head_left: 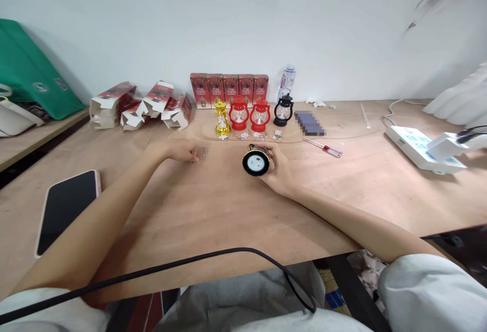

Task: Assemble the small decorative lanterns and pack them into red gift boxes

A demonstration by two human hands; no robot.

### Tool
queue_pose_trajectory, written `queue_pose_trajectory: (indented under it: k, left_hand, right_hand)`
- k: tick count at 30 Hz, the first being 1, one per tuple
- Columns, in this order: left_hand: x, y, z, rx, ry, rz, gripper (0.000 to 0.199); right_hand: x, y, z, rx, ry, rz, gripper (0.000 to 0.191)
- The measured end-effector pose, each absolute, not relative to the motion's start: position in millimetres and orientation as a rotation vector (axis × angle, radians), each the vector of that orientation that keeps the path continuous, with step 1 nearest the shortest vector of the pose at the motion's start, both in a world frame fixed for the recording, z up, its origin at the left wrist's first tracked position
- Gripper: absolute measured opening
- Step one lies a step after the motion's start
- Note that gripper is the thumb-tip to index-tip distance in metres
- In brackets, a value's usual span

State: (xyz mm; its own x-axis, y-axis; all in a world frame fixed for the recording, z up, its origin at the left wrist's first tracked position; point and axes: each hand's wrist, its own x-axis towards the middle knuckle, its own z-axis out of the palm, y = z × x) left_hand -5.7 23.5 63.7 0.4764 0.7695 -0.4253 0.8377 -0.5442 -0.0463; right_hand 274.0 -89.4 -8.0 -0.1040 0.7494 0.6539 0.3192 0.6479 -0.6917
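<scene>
A small lantern (256, 163) lies tipped in my right hand (279, 169), its round base with a black rim and pale centre facing me. The fingers of that hand wrap round its body. To the left, my left hand (184, 150) has its fingers closed on a thin bent wire (203, 155) just above the table. Behind them stand a gold lantern (221, 119), two red lanterns (239, 114) and a black lantern (283, 110), with small metal and white bits (243, 136) in front of them.
Upright red boxes (231, 90) and a bottle (286, 83) stand by the wall, opened boxes (110, 106) at back left. A phone (68, 210) lies left; a screwdriver (327, 148) and power strip (414, 146) right. A black cable (171, 262) crosses the front.
</scene>
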Motion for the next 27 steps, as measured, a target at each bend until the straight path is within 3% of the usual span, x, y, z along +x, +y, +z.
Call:
queue_pose_trajectory:
  k: [3,10,18,27]
  left_hand:
    - [-3.4,20.0,64.5,2.525,1.459,-0.628,0.021]
    - [5.0,14.2,71.0,2.634,1.368,-0.330,0.010]
    - [47.2,-45.7,120.4,2.652,1.167,0.387,0.020]
    - [79.4,-89.3,124.4,2.710,0.910,0.597,0.016]
  right_hand:
    - [274.2,-89.4,-8.2,-0.875,-1.692,0.466,0.055]
    - [274.0,-91.3,-6.1,-0.882,-1.697,0.476,0.054]
    - [275.3,-93.4,-3.6,-0.904,-1.727,0.481,0.053]
    - [272.0,-96.3,1.2,-0.885,-1.722,0.456,0.049]
